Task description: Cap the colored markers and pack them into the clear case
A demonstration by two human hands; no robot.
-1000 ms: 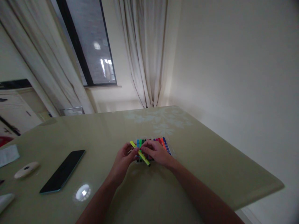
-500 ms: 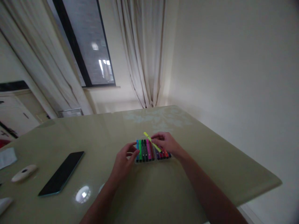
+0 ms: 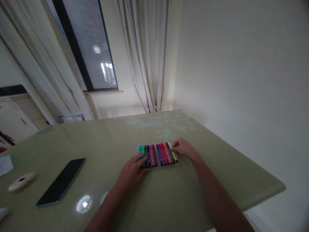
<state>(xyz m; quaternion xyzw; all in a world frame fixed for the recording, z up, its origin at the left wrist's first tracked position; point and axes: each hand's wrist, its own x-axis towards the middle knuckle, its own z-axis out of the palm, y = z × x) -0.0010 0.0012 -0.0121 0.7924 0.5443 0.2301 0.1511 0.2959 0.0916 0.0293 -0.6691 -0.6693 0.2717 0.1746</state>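
A clear plastic case [image 3: 158, 166] lies open on the table, with felt-tip markers in two side-by-side sections. Blue, green, black, pink and dark red markers fill the left section; purple, red, orange and blue ones lie in the right. At the right end lies a yellow marker [image 3: 173, 153], and the bent fingers of my right hand [image 3: 181, 147] are closed at its upper part. My left hand [image 3: 132, 168] rests at the case's left side, fingers stretched over the green and black markers, partly hiding them.
A dark phone or tablet [image 3: 61, 182] lies to the left on the glossy table [image 3: 106, 141]. Beyond it are a white oval object [image 3: 21, 181] and a pale sheet [image 3: 5, 165]. A wall [image 3: 241, 80] borders the table's right side.
The yellow marker has gone from slanting above the case to lying along its right end. My right hand moved right with it. My left hand spread its fingers over the left markers.
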